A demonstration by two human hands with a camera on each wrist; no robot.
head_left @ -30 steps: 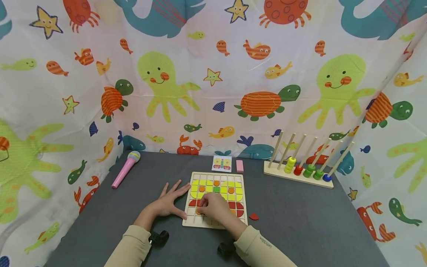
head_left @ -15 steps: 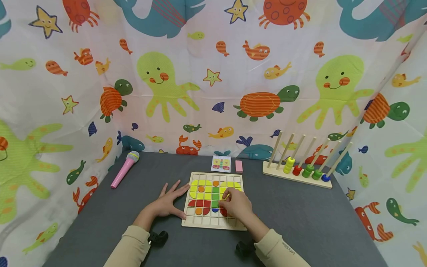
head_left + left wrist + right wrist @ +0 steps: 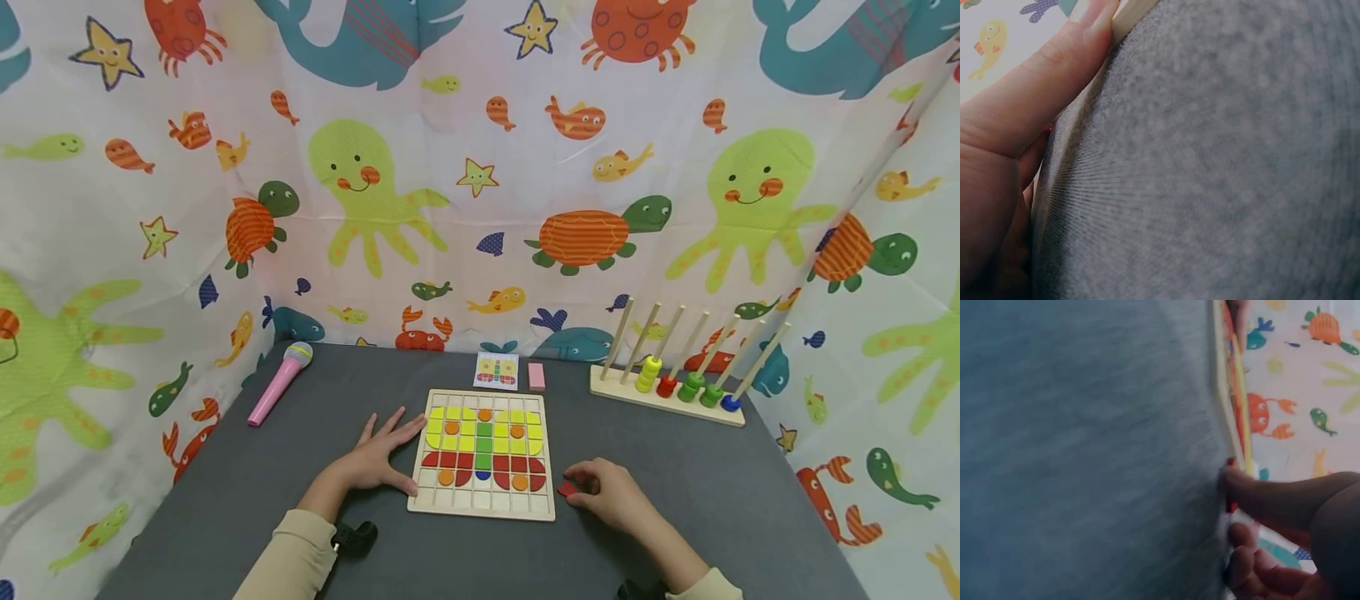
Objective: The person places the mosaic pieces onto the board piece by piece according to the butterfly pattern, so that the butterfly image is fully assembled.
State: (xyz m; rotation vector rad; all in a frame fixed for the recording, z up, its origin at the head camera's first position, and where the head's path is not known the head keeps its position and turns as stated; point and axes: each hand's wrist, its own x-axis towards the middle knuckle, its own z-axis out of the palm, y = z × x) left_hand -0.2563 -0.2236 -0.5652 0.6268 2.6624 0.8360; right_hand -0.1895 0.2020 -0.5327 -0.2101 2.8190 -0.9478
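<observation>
A square wooden grid board [image 3: 480, 503] lies on the grey table, bearing flat coloured pieces in a butterfly pattern: yellow upper wings, red lower wings, a green column [image 3: 483, 446] and orange discs. My left hand [image 3: 367, 462] is spread at the board's left edge, fingers straight; in the left wrist view the thumb [image 3: 1054, 75] touches the wooden rim. Just right of the board, my right hand [image 3: 611, 493] pinches a small red curved-edged piece [image 3: 566, 489] at the tabletop. The right wrist view shows the thumb over this red piece [image 3: 1231, 507].
Behind the board lie a picture card [image 3: 496, 372] with the butterfly pattern and a pink block [image 3: 536, 377]. A pink toy microphone [image 3: 279, 385] lies at back left. A pegged bead counter [image 3: 667, 397] stands at back right, before a sea-animal curtain [image 3: 480, 100].
My right hand went from the board's lower left to its right half, then off to the red piece on the table. An orange disc now sits at lower right. The left hand stayed put.
</observation>
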